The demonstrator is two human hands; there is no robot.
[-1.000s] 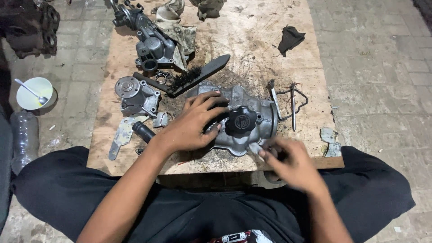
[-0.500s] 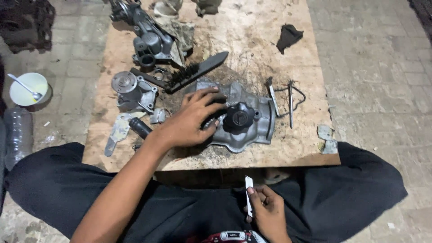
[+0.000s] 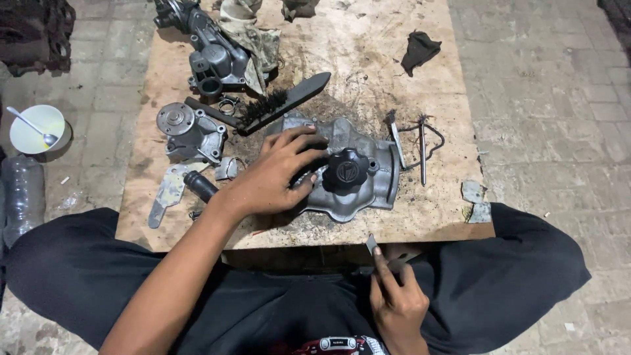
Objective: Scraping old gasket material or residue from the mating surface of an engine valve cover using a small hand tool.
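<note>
- While the person sat cross-legged at the low wooden table (image 3: 420,85), the left hand (image 3: 279,174) lay spread, palm down, on the grey metal housing (image 3: 368,181), fingers wide over its left half and pressing it to the board rather than gripping it.
- The housing sat near the table's front edge, about mid-width, with a black lobed cap (image 3: 346,169) on top just beside the left fingertips.
- The right hand (image 3: 397,302) was off the table, down over the lap, closed around a small flat blade (image 3: 372,246) whose pale tip pointed up toward the table's edge.
- A black wire brush (image 3: 282,102) lay slantwise just behind the housing, its bristles facing the left side.
- A smaller round-flanged pump part (image 3: 190,131) rested left of the hand, with a flat metal bracket (image 3: 165,194) and a short black cylinder (image 3: 199,185) near the forearm.
- A larger metal assembly (image 3: 213,56) stood at the far left corner, against a dirty rag (image 3: 256,39).
- A bent wire tool (image 3: 424,144) lay just right of the housing; a dark cloth (image 3: 419,49) sat well apart, farther back.
- On the paved floor to the left stood a white bowl (image 3: 29,131) holding a spoon (image 3: 33,125), with a clear plastic bottle (image 3: 21,194) near it.
</note>
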